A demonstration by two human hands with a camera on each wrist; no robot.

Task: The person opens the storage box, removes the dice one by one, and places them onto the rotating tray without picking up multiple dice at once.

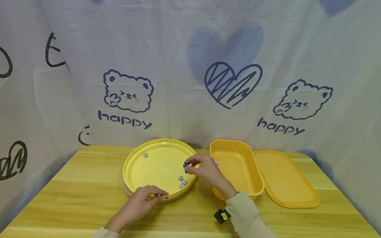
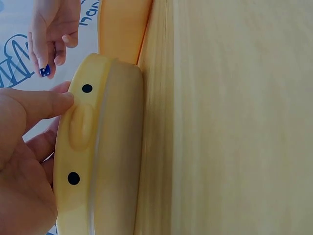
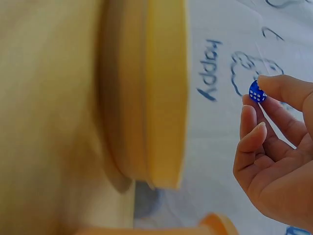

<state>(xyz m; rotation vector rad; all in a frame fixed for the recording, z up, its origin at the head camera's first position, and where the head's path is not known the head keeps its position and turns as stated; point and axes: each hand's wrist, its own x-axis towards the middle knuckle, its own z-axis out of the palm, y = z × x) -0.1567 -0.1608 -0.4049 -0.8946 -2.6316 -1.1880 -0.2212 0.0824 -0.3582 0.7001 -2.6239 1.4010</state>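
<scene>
My right hand (image 1: 206, 170) pinches a blue die (image 3: 257, 91) with white dots between thumb and fingertips, above the right side of a round yellow tray (image 1: 154, 172). At the tray's near edge, my left hand (image 1: 140, 201) grips the rim, thumb on the outer wall and fingers over the inner side, as the left wrist view shows. Several white dice (image 1: 180, 178) lie on the tray near its right front, and one more white die (image 1: 145, 154) sits toward the back left. Blue and orange dice (image 1: 190, 172) show just under my right fingertips, partly hidden by them.
Right of the tray stands a deep orange container (image 1: 257, 188) with a white die (image 1: 217, 163) near its left wall. Its flat orange lid (image 1: 287, 178) lies beside it. A small black object with a yellow patch (image 1: 221, 216) is by my right sleeve. A printed cloth (image 1: 178, 82) hangs behind.
</scene>
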